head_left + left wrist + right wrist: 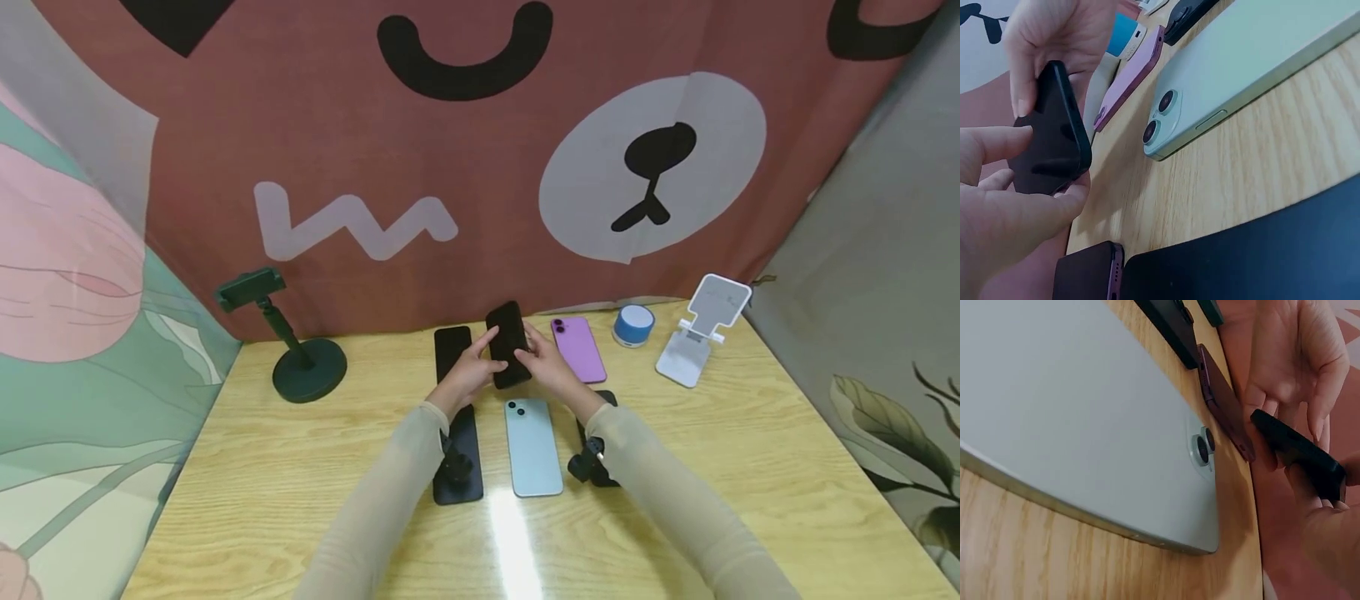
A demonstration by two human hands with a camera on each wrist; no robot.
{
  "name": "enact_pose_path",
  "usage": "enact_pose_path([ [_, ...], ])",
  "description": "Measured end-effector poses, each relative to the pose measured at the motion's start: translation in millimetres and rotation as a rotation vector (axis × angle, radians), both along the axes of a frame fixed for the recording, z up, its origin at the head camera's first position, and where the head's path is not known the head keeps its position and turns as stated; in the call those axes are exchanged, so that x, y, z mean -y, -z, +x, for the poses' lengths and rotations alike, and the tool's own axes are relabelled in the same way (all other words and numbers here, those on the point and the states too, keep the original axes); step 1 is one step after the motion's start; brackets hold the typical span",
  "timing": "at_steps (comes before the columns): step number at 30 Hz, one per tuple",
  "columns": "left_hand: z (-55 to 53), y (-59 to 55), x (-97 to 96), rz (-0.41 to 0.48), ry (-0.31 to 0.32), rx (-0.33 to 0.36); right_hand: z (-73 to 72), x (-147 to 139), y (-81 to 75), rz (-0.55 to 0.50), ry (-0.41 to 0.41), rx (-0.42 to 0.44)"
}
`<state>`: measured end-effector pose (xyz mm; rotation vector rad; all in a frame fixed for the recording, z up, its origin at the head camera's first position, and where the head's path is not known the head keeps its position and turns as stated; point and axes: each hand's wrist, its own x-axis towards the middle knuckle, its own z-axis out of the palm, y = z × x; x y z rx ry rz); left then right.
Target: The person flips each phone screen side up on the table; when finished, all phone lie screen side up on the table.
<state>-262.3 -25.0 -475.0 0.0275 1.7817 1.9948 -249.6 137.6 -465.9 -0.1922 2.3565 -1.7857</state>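
Both hands hold a black smartphone (507,332) above the far side of the table, its dark face turned toward me. My left hand (467,375) grips its left lower edge, and my right hand (552,367) grips the right edge. Thumbs lie over the front in the left wrist view, where the phone (1054,137) is tilted. Below the hands, a pale blue phone (534,450) lies back up with two camera lenses. To the right is a purple phone (579,350). Under my left forearm lies a dark blue phone (459,479), with another black-faced phone (452,346) beyond it.
Partly hidden by my right wrist is another dark phone (606,400). A green phone stand (307,371) stands at the left. Toward the right are a small blue and white round speaker (633,327) and a white folding stand (686,354). A printed red cloth (487,150) hangs behind the table.
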Motion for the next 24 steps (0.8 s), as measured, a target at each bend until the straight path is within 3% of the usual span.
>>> enact_pose_path([
  [15, -2.7, -0.2, 1.3, 0.015, -0.08, 0.008, -11.2, -4.2, 14.6, -0.031, 0.1, 0.026],
  [24, -3.6, -0.9, 3.7, 0.034, -0.093, 0.015, -14.8, -5.9, 19.6, -0.006, 0.124, 0.036],
])
